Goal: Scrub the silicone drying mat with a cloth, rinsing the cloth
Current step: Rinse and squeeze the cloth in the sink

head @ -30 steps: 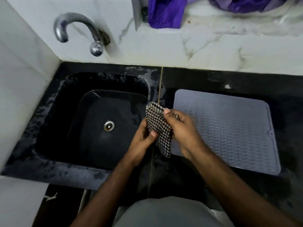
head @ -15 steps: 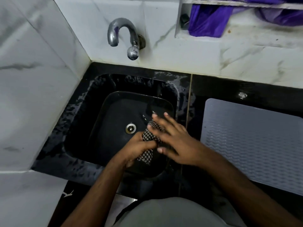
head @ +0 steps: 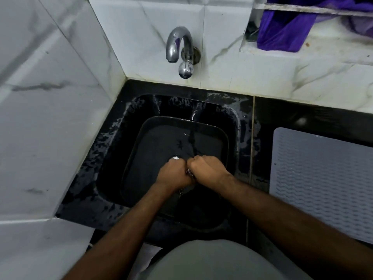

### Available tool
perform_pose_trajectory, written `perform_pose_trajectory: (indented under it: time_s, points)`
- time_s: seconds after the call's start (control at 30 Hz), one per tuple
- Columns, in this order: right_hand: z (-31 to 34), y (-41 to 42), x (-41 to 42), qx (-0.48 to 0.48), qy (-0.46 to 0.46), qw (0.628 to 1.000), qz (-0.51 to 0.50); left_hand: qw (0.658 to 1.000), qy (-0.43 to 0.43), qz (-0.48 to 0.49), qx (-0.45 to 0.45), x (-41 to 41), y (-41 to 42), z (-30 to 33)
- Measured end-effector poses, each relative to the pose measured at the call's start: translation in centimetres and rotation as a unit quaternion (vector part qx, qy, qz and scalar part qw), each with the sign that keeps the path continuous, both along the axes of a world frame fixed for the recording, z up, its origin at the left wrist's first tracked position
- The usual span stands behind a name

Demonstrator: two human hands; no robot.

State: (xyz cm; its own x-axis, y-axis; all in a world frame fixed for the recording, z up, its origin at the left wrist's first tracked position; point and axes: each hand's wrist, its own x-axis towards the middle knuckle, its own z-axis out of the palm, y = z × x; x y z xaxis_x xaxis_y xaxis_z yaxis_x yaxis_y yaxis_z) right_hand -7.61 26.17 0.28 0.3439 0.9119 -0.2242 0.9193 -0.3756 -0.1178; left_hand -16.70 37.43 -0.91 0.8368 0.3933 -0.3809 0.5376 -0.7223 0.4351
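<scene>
Both of my hands are clenched side by side over the middle of the black sink [head: 214, 110]. My left hand [head: 173, 171] and my right hand [head: 205, 170] grip the checked cloth [head: 189, 173] between them. Only a small bunched bit of the cloth shows between the fists, and a drip hangs below them. The grey ribbed silicone drying mat [head: 323, 178] lies flat on the black counter to the right of the sink, apart from both hands.
A chrome tap [head: 177, 45] juts from the white marble wall above the sink, with no water running from it. Purple fabric [head: 282, 29] sits on a ledge at the upper right. White marble walls close in the left side.
The hands carried the cloth from the mat's left edge over the sink. The right hand's fingers, spread half a second ago, have curled into a fist round the cloth.
</scene>
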Motion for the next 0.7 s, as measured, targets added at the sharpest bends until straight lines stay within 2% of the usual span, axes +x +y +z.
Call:
perform_pose_trajectory:
  time_s: [0.17,0.27,0.43,0.53,0.6,0.67,0.7]
  points:
    - [-1.8,0.0,0.0,-0.045,0.061,0.994,-0.084,0.994,0.011,-0.07,0.084,0.2,-0.6,-3.1]
    - [-2.7,0.2,-0.1,-0.047,0.145,0.975,-0.164,0.981,0.004,-0.137,0.137,0.3,-0.4,-4.1]
    - [-3.2,0.3,0.3,-0.075,0.305,0.918,-0.242,0.954,-0.022,-0.205,0.218,0.2,-0.2,-4.5]
    - [-3.3,0.0,0.1,-0.094,0.403,0.863,-0.29,0.938,-0.019,-0.235,0.256,0.0,-0.5,-4.8]
    - [-3.7,-0.4,0.0,-0.115,0.452,0.833,-0.297,0.94,-0.01,-0.235,0.248,-0.2,-0.7,-5.1]
    - [-4.0,-0.7,0.0,-0.108,0.452,0.84,-0.282,0.948,0.006,-0.218,0.233,-0.1,-0.8,-5.3]
    - [-4.4,-0.8,0.0,-0.09,0.427,0.862,-0.257,0.954,0.021,-0.2,0.222,-0.1,-0.7,-5.5]
